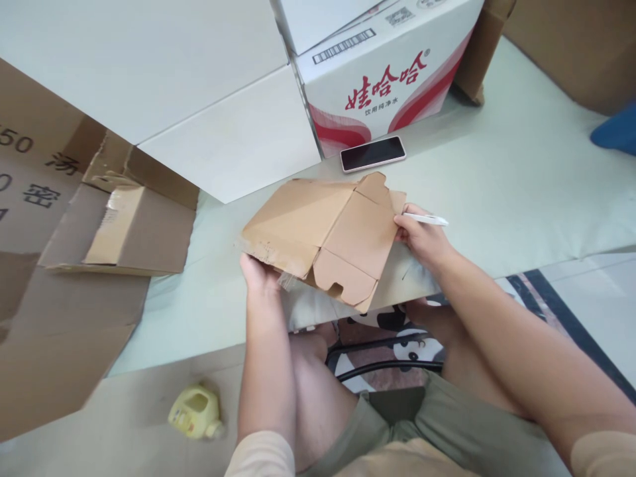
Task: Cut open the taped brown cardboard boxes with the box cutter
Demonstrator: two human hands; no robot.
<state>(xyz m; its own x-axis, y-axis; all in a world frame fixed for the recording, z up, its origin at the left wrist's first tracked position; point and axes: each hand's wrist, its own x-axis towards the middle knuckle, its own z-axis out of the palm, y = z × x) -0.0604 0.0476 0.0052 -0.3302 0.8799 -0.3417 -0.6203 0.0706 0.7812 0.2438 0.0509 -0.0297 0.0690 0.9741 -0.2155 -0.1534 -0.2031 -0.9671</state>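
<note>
A brown cardboard box (311, 215), folded flat with its end flaps spread, is held at a tilt over the near edge of the table. My left hand (259, 273) grips its lower left edge, with the fingers hidden beneath the cardboard. Clear tape hangs loose from that edge close to my left hand. At the box's right side, my right hand (420, 235) is closed around a slim white pen-shaped tool (426, 218), whose exact kind I cannot make out. The fingertips of that hand touch the cardboard's right edge.
Behind the box a phone (373, 154) lies on the pale tablecloth (527, 179). White cartons (233, 132) and a red-and-white water carton (392, 93) stand at the back. Opened brown cartons (99, 318) crowd the left. A yellow jug (196, 411) sits on the floor.
</note>
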